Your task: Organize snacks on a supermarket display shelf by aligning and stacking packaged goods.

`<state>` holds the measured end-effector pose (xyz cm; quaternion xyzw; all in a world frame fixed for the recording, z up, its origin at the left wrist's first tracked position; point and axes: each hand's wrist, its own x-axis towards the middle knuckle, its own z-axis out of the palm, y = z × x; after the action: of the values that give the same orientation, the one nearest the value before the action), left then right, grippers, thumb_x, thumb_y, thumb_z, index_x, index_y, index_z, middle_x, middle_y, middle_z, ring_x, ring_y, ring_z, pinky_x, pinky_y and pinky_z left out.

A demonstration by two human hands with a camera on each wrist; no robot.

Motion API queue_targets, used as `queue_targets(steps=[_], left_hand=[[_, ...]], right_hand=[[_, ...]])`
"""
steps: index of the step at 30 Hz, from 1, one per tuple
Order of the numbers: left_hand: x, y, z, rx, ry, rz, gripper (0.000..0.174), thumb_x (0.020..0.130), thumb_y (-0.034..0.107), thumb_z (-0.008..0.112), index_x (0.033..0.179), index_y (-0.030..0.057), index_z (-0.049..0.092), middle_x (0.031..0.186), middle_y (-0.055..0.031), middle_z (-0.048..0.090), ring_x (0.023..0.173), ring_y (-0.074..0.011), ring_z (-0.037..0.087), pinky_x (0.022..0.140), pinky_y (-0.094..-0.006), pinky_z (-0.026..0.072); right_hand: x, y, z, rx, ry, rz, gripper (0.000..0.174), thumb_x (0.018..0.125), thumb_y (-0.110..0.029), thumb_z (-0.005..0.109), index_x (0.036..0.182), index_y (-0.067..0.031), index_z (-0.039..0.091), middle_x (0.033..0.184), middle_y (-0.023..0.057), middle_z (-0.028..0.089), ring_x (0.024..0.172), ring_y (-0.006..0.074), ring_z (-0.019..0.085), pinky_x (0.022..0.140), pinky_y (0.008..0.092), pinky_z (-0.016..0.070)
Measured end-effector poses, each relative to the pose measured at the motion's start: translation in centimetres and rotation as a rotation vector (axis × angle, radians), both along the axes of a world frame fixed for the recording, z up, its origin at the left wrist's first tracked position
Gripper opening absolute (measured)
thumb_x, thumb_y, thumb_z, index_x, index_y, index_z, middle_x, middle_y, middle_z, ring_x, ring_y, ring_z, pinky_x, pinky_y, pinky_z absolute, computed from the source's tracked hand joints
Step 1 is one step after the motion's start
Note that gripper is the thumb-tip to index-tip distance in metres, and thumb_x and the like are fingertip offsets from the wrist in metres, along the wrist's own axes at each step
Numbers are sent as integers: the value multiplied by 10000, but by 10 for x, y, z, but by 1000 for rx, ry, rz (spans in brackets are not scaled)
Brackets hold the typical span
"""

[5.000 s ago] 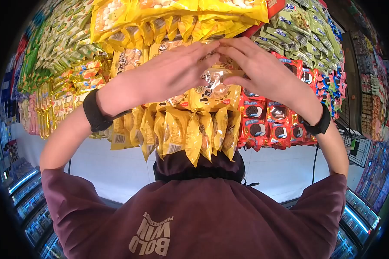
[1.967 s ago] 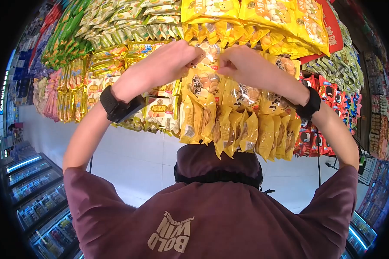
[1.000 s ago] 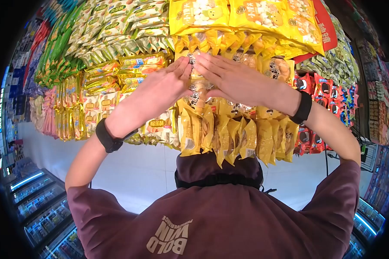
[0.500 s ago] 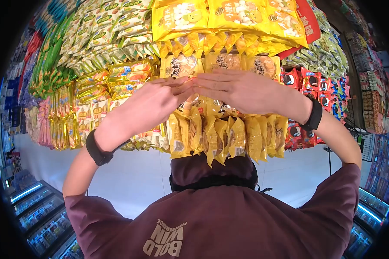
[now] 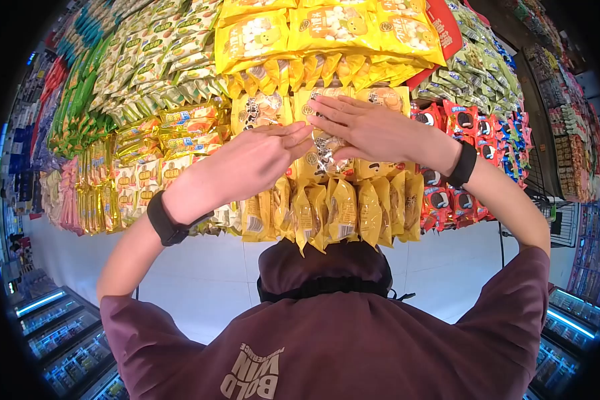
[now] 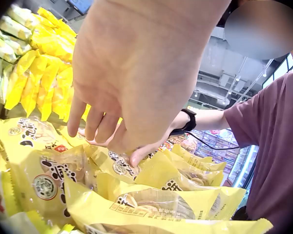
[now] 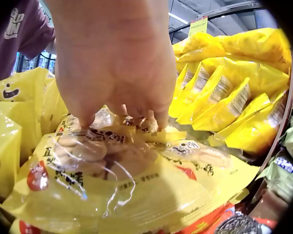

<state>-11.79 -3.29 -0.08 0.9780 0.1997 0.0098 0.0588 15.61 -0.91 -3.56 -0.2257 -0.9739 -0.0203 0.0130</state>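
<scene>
My left hand [image 5: 263, 162] reaches in from the left over yellow bags of round biscuits, its fingers extended and its fingertips meeting those of the right hand. My right hand [image 5: 377, 133] lies palm down, fingers spread, over a middle biscuit bag [image 5: 325, 162]. In the right wrist view its fingertips come down at the far edge of a clear-fronted biscuit bag [image 7: 107, 165]. Below the left hand in its wrist view lie more biscuit bags [image 6: 51, 178], flat and standing on edge; the right thumb [image 6: 140, 155] shows beyond. Neither hand grips a bag.
Larger bright yellow bags [image 5: 333, 30] are stacked behind. Gold and white packets [image 5: 155, 172] lie left, red cookie packs [image 5: 461, 125] right, with green packets [image 5: 477, 83] above them. A row of upright biscuit bags [image 5: 340, 208] lines the front edge. A red sign [image 5: 445, 30] stands behind.
Two seconds ago both hands were curled and apart; their fingers have since straightened and come together. Within the last half second the right fingers have spread. The shelf has shifted left in view.
</scene>
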Motion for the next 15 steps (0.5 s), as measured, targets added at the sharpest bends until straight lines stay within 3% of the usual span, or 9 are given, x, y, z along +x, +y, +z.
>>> queue_targets(steps=[4, 6, 7, 9, 10, 11, 15], left_hand=[[17, 2, 8, -139, 171, 76, 502, 885, 43, 548, 1379, -32, 494, 1404, -215, 531, 1316, -345, 496, 1082, -404, 443], [17, 0, 16, -84, 86, 81, 504, 890, 50, 548, 1384, -33, 487, 1411, -211, 525, 1308, -349, 503, 1078, -405, 447], [16, -4, 19, -60, 44, 85, 506, 893, 53, 549, 1387, -33, 483, 1415, -210, 522, 1304, -350, 507, 1077, -406, 449], [17, -16, 30, -61, -20, 194, 503, 874, 26, 580, 1372, -1, 515, 1408, -191, 534, 1272, -351, 535, 1051, -419, 463], [19, -22, 40, -79, -20, 255, 495, 874, 21, 587, 1366, 10, 528, 1401, -186, 542, 1264, -352, 541, 1046, -422, 465], [21, -31, 47, -99, -19, 317, 488, 874, 16, 595, 1360, 21, 541, 1393, -181, 550, 1257, -353, 547, 1041, -425, 467], [30, -75, 67, -53, -221, 644, 256, 931, 27, 594, 1176, 19, 669, 1096, -166, 686, 982, -346, 638, 880, -400, 503]], right_hand=[[4, 0, 9, -81, 106, 24, 642, 992, -396, 529, 1464, 11, 376, 1523, 195, 387, 1434, 305, 351, 1179, 405, 308], [14, -3, 25, -144, 187, -5, 597, 999, -358, 529, 1448, 13, 398, 1485, 200, 435, 1407, 314, 393, 1161, 400, 338], [24, -2, 27, -90, 243, 13, 480, 994, -275, 542, 1386, -5, 479, 1346, 189, 562, 1288, 333, 516, 1070, 410, 435], [45, -10, 52, -198, 185, -63, 391, 975, -220, 569, 1315, -29, 549, 1197, 160, 640, 1147, 334, 602, 957, 425, 501], [57, -12, 60, -160, 138, -100, 299, 963, -200, 586, 1213, -37, 609, 1086, 133, 664, 1022, 331, 638, 873, 433, 521], [72, -18, 62, -121, 250, -82, 234, 974, -194, 576, 1117, -20, 637, 1042, 118, 659, 988, 313, 636, 853, 427, 519], [117, -46, 97, -67, 249, -103, 148, 832, -45, 620, 976, -13, 636, 919, 98, 619, 904, 292, 610, 810, 401, 518]])
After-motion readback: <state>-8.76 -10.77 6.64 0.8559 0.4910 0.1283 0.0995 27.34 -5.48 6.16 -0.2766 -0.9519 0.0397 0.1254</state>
